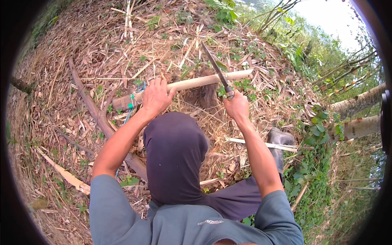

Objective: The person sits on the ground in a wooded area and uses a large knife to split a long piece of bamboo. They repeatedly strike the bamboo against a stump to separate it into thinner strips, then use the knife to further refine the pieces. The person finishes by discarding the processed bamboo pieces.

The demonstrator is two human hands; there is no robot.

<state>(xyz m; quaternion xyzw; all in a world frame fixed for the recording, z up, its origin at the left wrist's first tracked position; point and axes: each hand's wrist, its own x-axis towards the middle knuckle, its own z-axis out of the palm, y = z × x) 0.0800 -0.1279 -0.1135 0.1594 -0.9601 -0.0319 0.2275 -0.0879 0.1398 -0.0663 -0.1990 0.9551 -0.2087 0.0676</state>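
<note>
My left hand (pixel 157 97) is closed over the near end of a pale, peeled stick (pixel 196 82), which slants up to the right to a cut tip. In my right hand (pixel 237 107) is the handle of a machete (pixel 216 65). Its dark blade points up and left, crossing the stick near its far end; whether it touches the wood I cannot tell. Under the stick stands a brown stump (pixel 207 93). Beside my left wrist lies a brown sheath-like piece (pixel 121 103) with green tape and blue cord, partly hidden by the hand.
A curved dark branch (pixel 92 104) lies at the left, near a pale split strip (pixel 67 174). Split pieces (pixel 263 143) rest by my dark boot (pixel 281 141). My bent knee (pixel 175 143) rises close to the stump. Pale trunks (pixel 359 127) and green plants border the right.
</note>
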